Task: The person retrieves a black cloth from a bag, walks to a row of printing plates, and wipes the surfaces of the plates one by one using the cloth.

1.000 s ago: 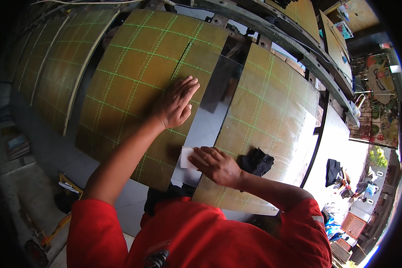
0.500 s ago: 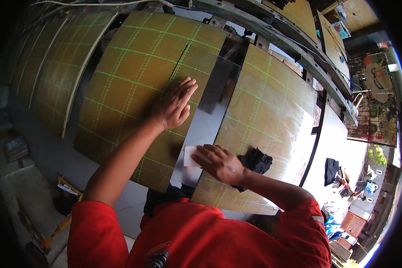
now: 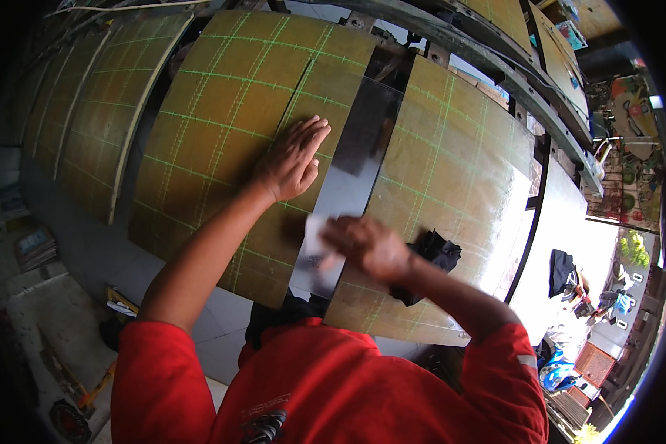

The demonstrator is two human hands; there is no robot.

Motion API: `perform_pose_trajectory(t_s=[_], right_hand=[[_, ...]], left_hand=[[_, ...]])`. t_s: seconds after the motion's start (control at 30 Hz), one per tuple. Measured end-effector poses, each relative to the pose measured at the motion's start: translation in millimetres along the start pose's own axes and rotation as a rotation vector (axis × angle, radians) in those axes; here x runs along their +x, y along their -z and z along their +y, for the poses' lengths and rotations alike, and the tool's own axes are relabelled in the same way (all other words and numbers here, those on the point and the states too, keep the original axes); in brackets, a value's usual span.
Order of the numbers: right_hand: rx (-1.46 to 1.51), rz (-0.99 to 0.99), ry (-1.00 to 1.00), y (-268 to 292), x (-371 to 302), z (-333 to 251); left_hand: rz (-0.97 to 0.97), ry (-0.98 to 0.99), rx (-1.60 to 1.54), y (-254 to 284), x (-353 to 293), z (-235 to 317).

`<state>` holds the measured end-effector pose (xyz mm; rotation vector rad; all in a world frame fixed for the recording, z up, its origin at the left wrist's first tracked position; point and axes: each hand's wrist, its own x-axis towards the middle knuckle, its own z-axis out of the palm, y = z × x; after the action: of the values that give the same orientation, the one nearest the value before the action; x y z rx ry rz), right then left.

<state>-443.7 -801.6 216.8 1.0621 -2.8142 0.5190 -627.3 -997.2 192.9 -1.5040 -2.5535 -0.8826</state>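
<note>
My left hand (image 3: pixel 292 161) lies flat, fingers stretched out and together, on a brown board (image 3: pixel 214 96) marked with a green grid. My right hand (image 3: pixel 370 248), smeared by motion, grips a white flat pad or folded cloth (image 3: pixel 314 235); its exact kind is unclear. The pad is over a clear sheet (image 3: pixel 351 185) that spans the gap between this board and a second gridded board (image 3: pixel 429 155) on the right. A crumpled black cloth (image 3: pixel 438 250) lies on the right board, just beyond my right wrist.
More gridded boards (image 3: pixel 96 111) stand in a row at the left, with dark gaps between. A metal frame rail (image 3: pixel 481 63) runs along the far side. A pale panel (image 3: pixel 544 214) lies farther right, with a black cloth (image 3: pixel 561 272) at its edge.
My right hand has moved slightly away from my body with the white pad and is now blurred. My left hand stays flat on the board. The view has shifted a little.
</note>
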Motion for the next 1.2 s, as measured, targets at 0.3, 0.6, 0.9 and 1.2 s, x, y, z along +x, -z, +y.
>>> perform_pose_trajectory(t_s=[0.3,0.6,0.9,1.2], right_hand=[[-0.112,0.121,-0.366,-3,19,52],[-0.332,0.290,-0.402,30,46,128],[0.028,0.047,-0.004,4,10,14],[-0.192,0.264,-0.351,-9,31,56]], left_hand=[[-0.016,0.000,0.009,0,-1,1],[0.013,-0.022,0.003,-3,-2,2],[-0.006,0.005,0.028,0,-2,1],[0.029,-0.037,-0.011,-2,-3,-5]])
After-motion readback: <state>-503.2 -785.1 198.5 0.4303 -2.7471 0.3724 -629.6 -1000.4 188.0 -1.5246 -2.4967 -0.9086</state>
